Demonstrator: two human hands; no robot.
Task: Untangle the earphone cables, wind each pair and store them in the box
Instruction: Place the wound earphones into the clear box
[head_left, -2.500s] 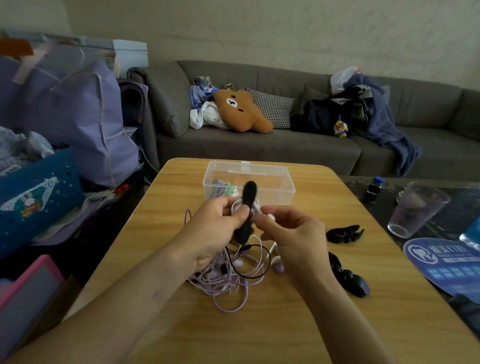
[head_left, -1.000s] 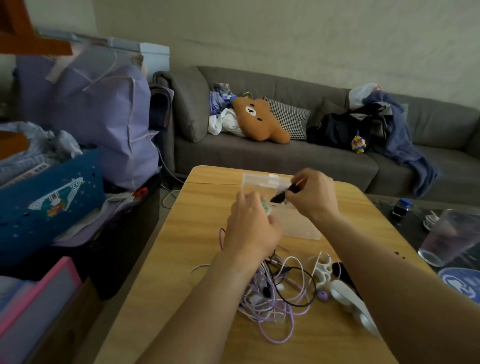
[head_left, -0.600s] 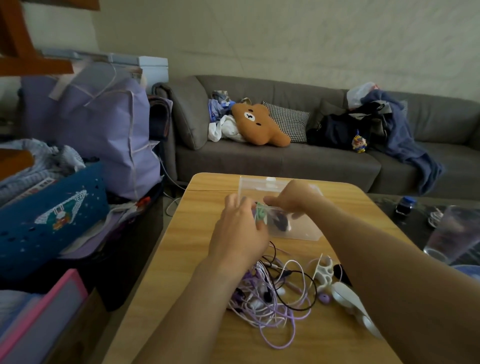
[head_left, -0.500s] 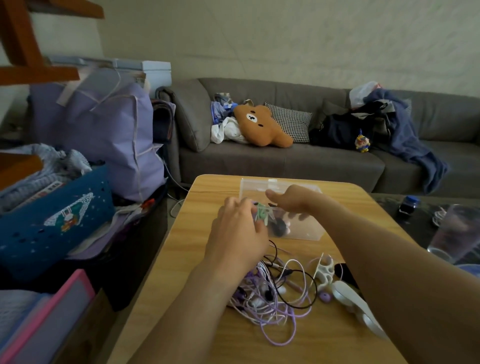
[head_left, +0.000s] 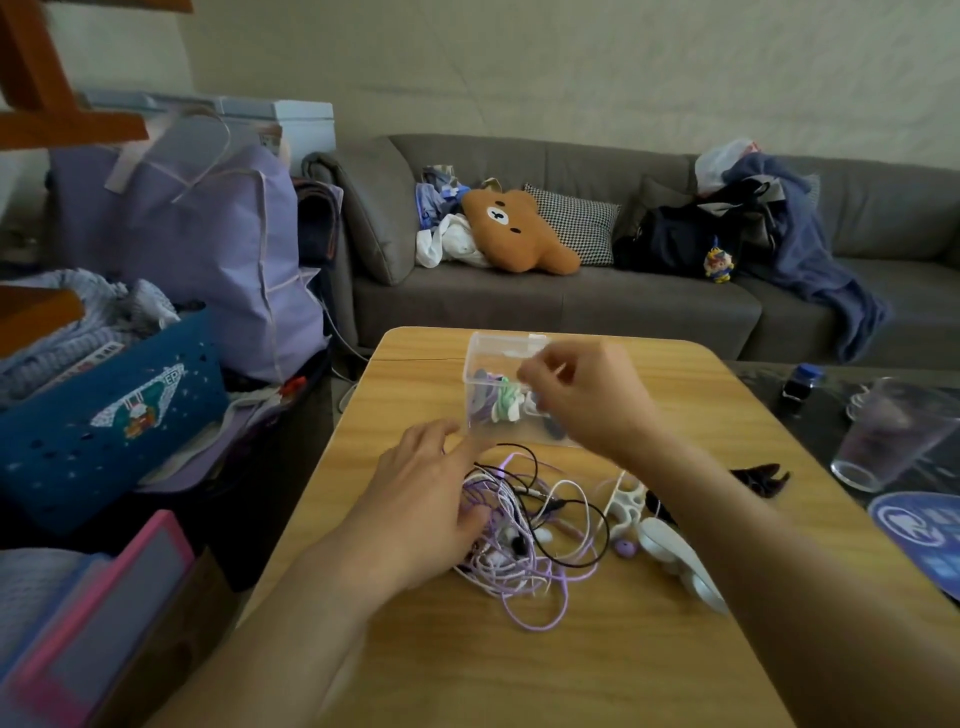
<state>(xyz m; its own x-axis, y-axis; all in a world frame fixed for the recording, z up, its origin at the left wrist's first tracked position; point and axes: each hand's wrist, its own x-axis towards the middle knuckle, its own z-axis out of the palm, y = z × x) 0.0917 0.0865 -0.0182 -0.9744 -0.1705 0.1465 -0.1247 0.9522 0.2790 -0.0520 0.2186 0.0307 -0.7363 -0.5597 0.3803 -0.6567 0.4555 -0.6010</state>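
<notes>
Low in the frame's centre, a tangle (head_left: 524, 540) of purple, white and black cables is spread on the table (head_left: 519, 670), so most of the unpicking is judged undone. The left hand (head_left: 431, 499) is laid on the tangle's left side, fingers relaxed and spread, nothing gripped. Clips (head_left: 628, 506) are scattered just right of the heap. Further up, the right hand (head_left: 576, 395) is held over the box (head_left: 483, 364), fingers loosely curled; whether anything is pinched cannot be told. A few wound bundles are seen inside. Bare wood is left near the front edge.
</notes>
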